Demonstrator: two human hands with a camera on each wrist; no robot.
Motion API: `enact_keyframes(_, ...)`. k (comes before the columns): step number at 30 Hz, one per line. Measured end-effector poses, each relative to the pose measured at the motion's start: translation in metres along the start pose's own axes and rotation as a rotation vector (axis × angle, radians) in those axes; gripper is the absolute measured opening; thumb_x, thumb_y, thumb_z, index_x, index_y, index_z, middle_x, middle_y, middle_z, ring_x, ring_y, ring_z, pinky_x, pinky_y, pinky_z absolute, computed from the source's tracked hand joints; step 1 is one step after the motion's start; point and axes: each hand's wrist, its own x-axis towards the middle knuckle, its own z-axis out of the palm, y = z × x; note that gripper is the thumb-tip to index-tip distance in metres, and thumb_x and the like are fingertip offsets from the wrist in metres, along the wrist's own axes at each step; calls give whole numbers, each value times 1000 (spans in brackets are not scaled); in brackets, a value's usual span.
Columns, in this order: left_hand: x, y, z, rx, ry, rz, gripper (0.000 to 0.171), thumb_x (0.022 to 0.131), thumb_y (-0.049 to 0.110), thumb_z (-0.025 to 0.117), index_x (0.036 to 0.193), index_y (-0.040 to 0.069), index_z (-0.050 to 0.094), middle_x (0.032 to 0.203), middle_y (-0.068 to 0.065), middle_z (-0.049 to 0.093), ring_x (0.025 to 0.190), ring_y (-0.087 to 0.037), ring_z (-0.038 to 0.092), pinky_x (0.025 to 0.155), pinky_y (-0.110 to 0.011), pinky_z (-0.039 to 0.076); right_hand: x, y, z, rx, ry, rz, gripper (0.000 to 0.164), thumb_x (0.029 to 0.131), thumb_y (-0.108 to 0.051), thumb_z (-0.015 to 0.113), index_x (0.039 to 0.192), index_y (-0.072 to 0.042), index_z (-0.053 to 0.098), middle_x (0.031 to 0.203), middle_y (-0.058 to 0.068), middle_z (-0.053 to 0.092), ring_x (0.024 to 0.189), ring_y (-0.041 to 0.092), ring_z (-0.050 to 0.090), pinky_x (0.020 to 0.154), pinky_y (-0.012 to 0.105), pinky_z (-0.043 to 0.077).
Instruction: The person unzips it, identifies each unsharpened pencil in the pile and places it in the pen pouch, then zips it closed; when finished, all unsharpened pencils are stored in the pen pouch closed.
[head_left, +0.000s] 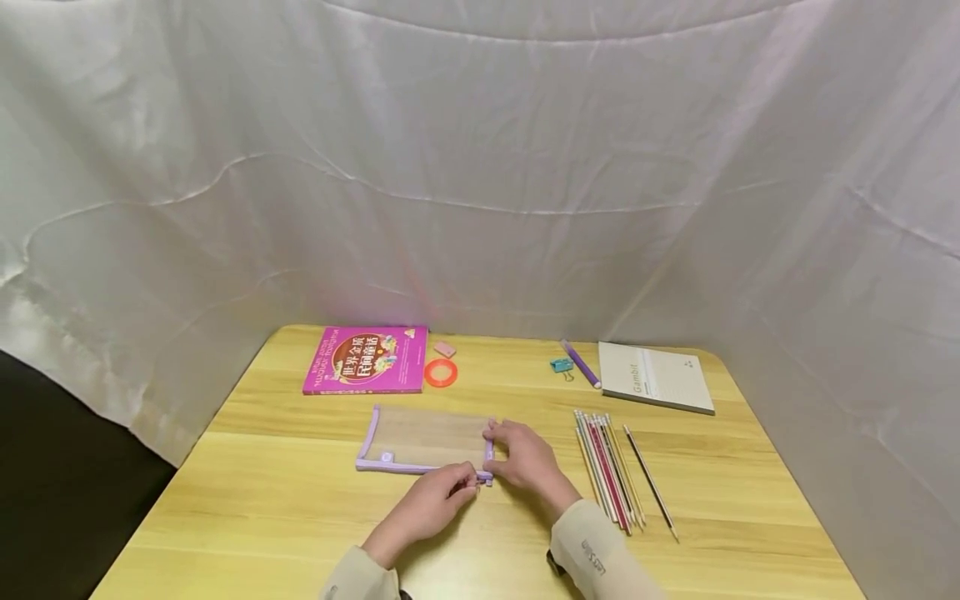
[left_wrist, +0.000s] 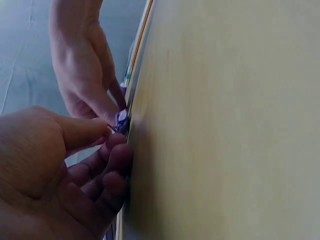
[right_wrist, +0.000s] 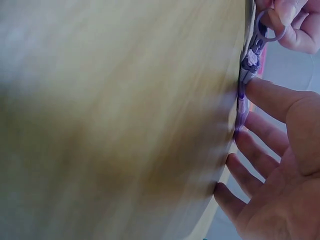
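Note:
A clear zip pouch (head_left: 431, 437) with purple edging lies flat on the wooden table, its zipper along the near side. At the pouch's near right corner my left hand (head_left: 438, 502) pinches the ring-shaped zipper pull (right_wrist: 259, 31) between thumb and forefinger. The other left fingers curl loosely below in the left wrist view. My right hand (head_left: 528, 458) presses on the pouch's right edge, thumb near the corner and forefinger farther back. Its fingers are spread and nearly straight in the right wrist view, with some tips against the tabletop.
Several pencils (head_left: 609, 467) lie right of my right hand, one dark pencil (head_left: 651, 483) apart from them. Farther back are a pink book (head_left: 367, 358), a pink eraser (head_left: 445, 349), an orange-red ring (head_left: 441, 372), a teal binder clip (head_left: 561, 365), a purple pen (head_left: 581, 364) and a notebook (head_left: 657, 377).

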Motion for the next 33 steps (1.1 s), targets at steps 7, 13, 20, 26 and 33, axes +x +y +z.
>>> enact_keyframes(7, -16, -12, -23, 95, -12, -6, 17, 104, 25, 61, 89, 26, 56, 76, 15, 48, 71, -2, 48, 65, -22, 41, 0, 0, 2, 4, -8, -5, 52, 84, -25, 85, 132, -13, 70, 150, 11, 58, 142, 40, 50, 117, 62, 39)
enact_keyframes(13, -51, -44, -68, 261, 64, -53, 16, 105, 31, 60, 89, 31, 54, 81, 18, 54, 75, -1, 51, 67, -25, 46, 1, 1, -2, 8, 4, 9, 52, 84, -25, 85, 133, -14, 70, 150, 11, 58, 141, 39, 50, 117, 62, 38)
enact_keyframes(20, -84, -85, -113, 117, 68, -232, 16, 109, 29, 50, 94, 25, 51, 75, 9, 44, 72, -5, 47, 63, -24, 35, 0, 5, -7, 3, 6, 24, 51, 84, -24, 85, 132, -14, 71, 150, 13, 58, 141, 39, 51, 116, 61, 40)
enact_keyframes(26, -87, -92, -113, 72, 55, -268, 15, 110, 28, 49, 96, 22, 51, 73, 9, 39, 66, -3, 41, 59, -22, 30, 0, 5, -6, -6, 4, 25, 50, 84, -25, 86, 131, -15, 71, 149, 16, 58, 140, 40, 52, 115, 62, 41)
enact_keyframes(33, -90, -92, -113, 73, 75, -311, 15, 109, 24, 52, 95, 23, 52, 72, 8, 38, 63, -3, 37, 58, -21, 28, 3, 3, -2, -3, -5, 17, 51, 83, -25, 86, 131, -16, 72, 148, 17, 58, 139, 41, 52, 114, 63, 41)
